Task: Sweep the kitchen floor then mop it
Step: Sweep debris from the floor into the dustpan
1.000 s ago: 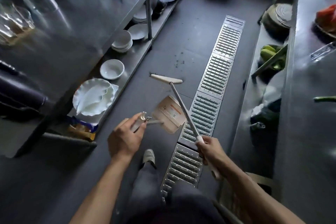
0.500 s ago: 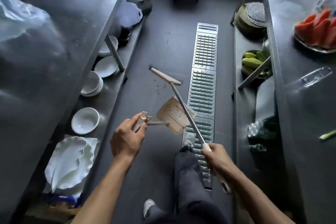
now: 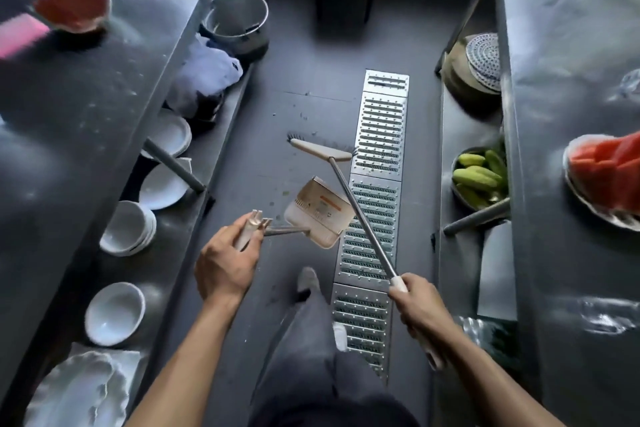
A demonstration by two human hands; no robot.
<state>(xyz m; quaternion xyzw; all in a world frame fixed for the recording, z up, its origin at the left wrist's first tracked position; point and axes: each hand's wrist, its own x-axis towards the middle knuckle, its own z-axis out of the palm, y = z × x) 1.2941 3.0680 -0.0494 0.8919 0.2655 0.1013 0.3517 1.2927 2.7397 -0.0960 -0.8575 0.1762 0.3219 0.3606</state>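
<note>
Two tools over the dark floor (image 3: 277, 107): broom (image 3: 320, 149) with head down just beside the left edge of the drain grate (image 3: 381, 121), shaft slanting back across the grate; dustpan (image 3: 318, 215) held tilted, just left of the shaft. Right hand (image 3: 417, 305) wrapped round the broom's pale grip, fingers curled tight on it. Left hand (image 3: 225, 265) gripping the dustpan's handle end, fingers closed round it. Dirt specks beyond the bristles. White bowls (image 3: 114, 314) shelved under the left bench (image 3: 86, 114); cucumbers (image 3: 478, 173) under the right bench (image 3: 571, 97), watermelon slices (image 3: 609, 177) on top.

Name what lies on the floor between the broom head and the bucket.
In the head view, only bare dark floor with a few small specks lies between the broom head and the bucket.
</note>
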